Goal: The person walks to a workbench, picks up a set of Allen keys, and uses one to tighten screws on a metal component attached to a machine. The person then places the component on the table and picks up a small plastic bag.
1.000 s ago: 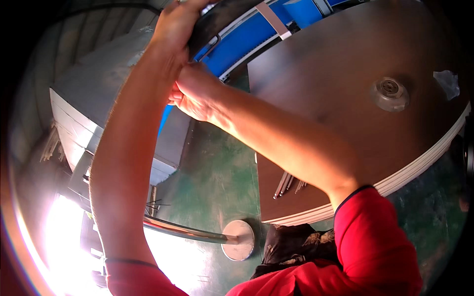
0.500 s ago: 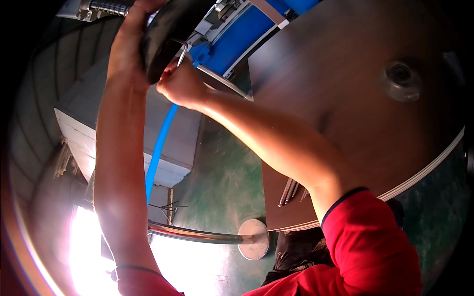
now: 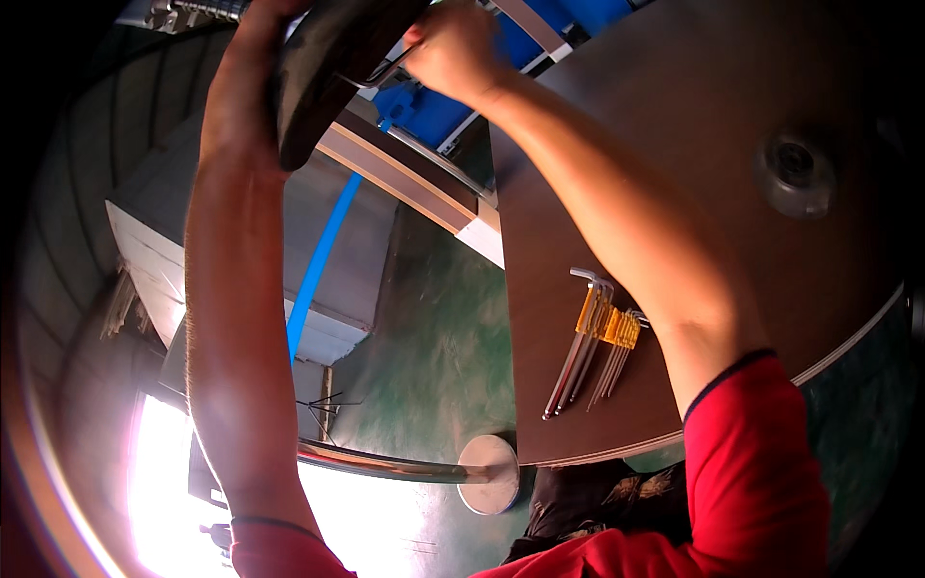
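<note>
At the top, my right hand (image 3: 453, 53) is closed around one arm of a bent metal hex key (image 3: 387, 71). The key's other end meets the face of a dark, rounded machine part (image 3: 323, 87). My left arm reaches up along the left side of that part. Only a piece of my left hand (image 3: 277, 12) shows at the top edge, next to the dark part; its fingers are hidden. On the brown board to the right lies a hex key set in a yellow holder (image 3: 607, 323), below my right forearm.
The large brown board (image 3: 568, 212) fills the right side, with a clear round plastic object (image 3: 798, 173) on it. Blue machinery (image 3: 424, 111) stands beyond. A blue strip (image 3: 323, 265) and a metal tube with a round end plate (image 3: 488, 474) sit over the green floor.
My right hand has swung up and to the right, turning the hex key with it. The yellow-held key set has come into sight. My left arm has barely moved.
</note>
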`<state>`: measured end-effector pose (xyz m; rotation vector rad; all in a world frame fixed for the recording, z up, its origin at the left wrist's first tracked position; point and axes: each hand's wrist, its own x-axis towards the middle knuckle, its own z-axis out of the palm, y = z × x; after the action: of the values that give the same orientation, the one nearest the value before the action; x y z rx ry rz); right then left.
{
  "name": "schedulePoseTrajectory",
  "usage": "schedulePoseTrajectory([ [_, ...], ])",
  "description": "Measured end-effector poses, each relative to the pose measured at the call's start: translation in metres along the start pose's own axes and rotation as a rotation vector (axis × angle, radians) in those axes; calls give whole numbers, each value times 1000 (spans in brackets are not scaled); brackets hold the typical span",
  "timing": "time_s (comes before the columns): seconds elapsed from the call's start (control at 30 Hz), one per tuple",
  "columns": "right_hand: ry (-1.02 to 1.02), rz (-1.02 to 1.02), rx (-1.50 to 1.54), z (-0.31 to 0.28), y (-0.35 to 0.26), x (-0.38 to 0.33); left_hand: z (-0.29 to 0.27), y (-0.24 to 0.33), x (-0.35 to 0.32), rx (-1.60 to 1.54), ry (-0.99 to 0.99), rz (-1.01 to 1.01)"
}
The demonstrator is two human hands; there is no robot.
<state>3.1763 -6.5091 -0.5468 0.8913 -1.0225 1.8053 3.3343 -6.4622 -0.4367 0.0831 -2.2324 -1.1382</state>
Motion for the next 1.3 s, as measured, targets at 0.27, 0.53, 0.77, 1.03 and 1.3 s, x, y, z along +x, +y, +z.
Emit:
schedulePoseTrajectory([
  [0.27,140,-447,-391,-83,-4,60,-6,-1,4,15,-27,21],
  [0.53,-97,-465,-166,-140,-82,38,-20,-3,13,-47,5,-14],
  [0.77,-512,-253,20,-158,-165,31,-29,10,1,81,-3,-150],
  [1.03,-399,-100,186,-89,-194,-67,11,9,-32,235,85,-32],
  [1.3,-399,-295,366,-25,-165,-82,-17,10,0,156,-48,-118],
])
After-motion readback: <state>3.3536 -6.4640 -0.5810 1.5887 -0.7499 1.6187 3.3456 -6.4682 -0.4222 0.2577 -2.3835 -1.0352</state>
